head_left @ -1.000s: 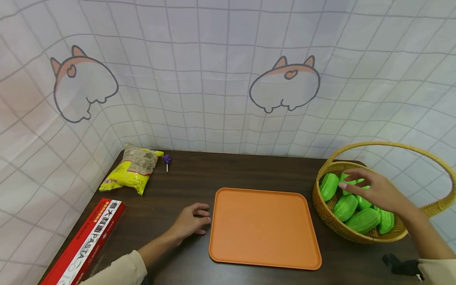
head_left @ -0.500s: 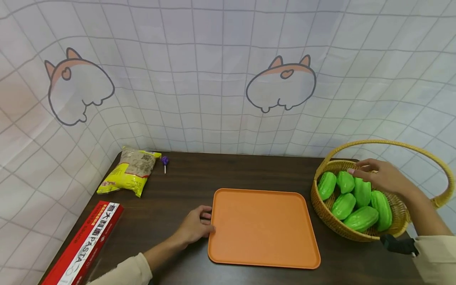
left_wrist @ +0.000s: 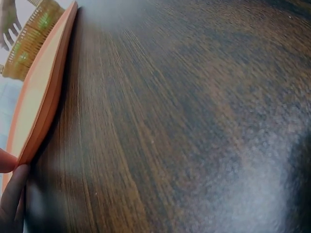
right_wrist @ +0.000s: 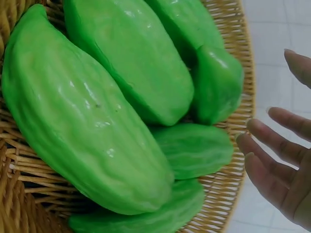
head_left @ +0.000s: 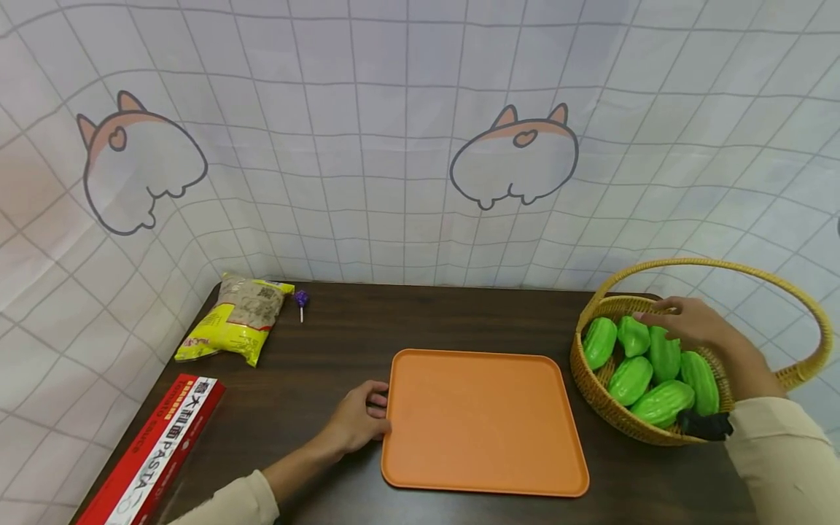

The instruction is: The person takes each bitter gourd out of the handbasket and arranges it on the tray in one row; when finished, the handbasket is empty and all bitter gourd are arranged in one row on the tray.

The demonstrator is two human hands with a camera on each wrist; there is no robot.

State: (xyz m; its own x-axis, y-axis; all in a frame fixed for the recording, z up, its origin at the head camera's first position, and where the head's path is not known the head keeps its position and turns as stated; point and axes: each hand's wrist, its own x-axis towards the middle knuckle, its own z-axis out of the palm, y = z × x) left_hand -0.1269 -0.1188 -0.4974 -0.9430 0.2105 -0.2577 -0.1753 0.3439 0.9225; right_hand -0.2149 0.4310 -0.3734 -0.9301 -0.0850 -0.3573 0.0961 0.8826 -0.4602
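At the left edge of an orange tray (head_left: pixel 485 423), my left hand (head_left: pixel 354 421) pinches the rim. In the left wrist view the thumb lies over the tray's edge (left_wrist: pixel 46 111) and a finger (left_wrist: pixel 14 191) sits against its outer side. My right hand (head_left: pixel 698 324) hovers over the back right of a wicker basket (head_left: pixel 593 390), fingers spread and holding nothing. Several glossy green ridged vegetables, like bitter melons (right_wrist: pixel 87 116), lie in the basket. In the right wrist view the fingers (right_wrist: pixel 272 145) are apart from them.
A tall arched basket handle (head_left: pixel 715 262) rises beside my right forearm. To the left lie a red pasta box (head_left: pixel 154 452), a yellow bag (head_left: pixel 239 317) and a purple lollipop (head_left: pixel 301 299). A white grid-patterned curtain (head_left: pixel 367 146) hangs behind the dark table (head_left: pixel 328 357).
My left hand has moved right onto the tray's rim. The right hand has shifted towards the back right of the basket, uncovering more green vegetables. The view has shifted slightly.
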